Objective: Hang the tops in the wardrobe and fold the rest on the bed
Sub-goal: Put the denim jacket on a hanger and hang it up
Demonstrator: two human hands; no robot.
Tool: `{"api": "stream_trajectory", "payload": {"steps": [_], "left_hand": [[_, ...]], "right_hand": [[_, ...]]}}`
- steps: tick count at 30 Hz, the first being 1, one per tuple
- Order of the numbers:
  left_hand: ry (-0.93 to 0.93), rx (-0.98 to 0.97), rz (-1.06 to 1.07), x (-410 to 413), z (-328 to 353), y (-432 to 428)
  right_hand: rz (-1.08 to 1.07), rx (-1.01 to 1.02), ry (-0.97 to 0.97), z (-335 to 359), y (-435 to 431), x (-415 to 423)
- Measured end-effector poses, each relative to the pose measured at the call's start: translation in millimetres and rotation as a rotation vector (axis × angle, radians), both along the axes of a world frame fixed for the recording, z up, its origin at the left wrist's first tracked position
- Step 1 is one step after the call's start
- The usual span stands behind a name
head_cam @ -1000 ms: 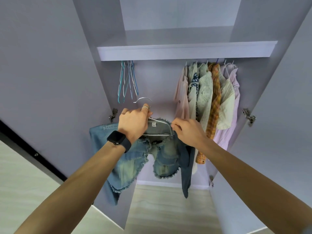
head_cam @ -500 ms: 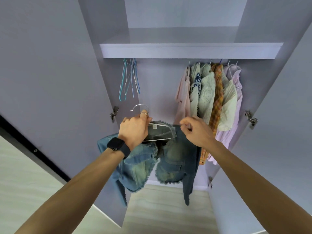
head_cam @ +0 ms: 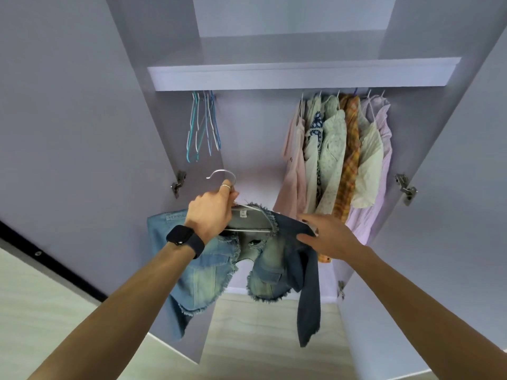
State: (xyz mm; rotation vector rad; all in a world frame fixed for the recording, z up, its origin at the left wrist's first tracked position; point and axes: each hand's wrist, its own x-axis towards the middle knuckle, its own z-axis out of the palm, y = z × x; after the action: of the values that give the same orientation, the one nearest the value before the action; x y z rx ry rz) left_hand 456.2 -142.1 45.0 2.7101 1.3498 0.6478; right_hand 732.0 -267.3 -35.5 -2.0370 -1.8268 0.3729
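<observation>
A frayed, faded denim jacket hangs on a white hanger in front of the open wardrobe. My left hand grips the hanger just below its metal hook. My right hand holds the jacket's dark right shoulder, thumb under the cloth and fingers over it. One sleeve dangles at the right, the other juts out to the left behind my wrist. Several tops hang on the right of the rail, under the shelf.
Several bare blue and white hangers hang on the left of the rail. The shelf runs across above it. Both wardrobe doors stand open at either side. Pale wood floor lies below.
My right hand has slid from the collar out along the jacket's right shoulder and spread the cloth over the hanger. My left hand keeps its hold on the hanger.
</observation>
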Motion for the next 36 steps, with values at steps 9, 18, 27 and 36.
{"api": "stream_trajectory", "payload": {"steps": [9, 18, 27, 36], "left_hand": [[-0.003, -0.05, -0.046, 50.9, -7.4, -6.5], [-0.013, -0.056, -0.093, 90.2, -8.9, -2.6], [0.058, -0.032, -0.013, 121.3, -18.1, 0.6], [-0.005, -0.159, -0.001, 123.7, -26.2, 29.0]], "right_hand": [[0.256, 0.56, -0.329, 18.6, 25.7, -5.6], [0.108, 0.59, 0.152, 12.2, 31.8, 25.7], [0.31, 0.067, 0.022, 30.4, 41.6, 63.9], [0.249, 0.01, -0.026, 21.0, 64.3, 37.2]]}}
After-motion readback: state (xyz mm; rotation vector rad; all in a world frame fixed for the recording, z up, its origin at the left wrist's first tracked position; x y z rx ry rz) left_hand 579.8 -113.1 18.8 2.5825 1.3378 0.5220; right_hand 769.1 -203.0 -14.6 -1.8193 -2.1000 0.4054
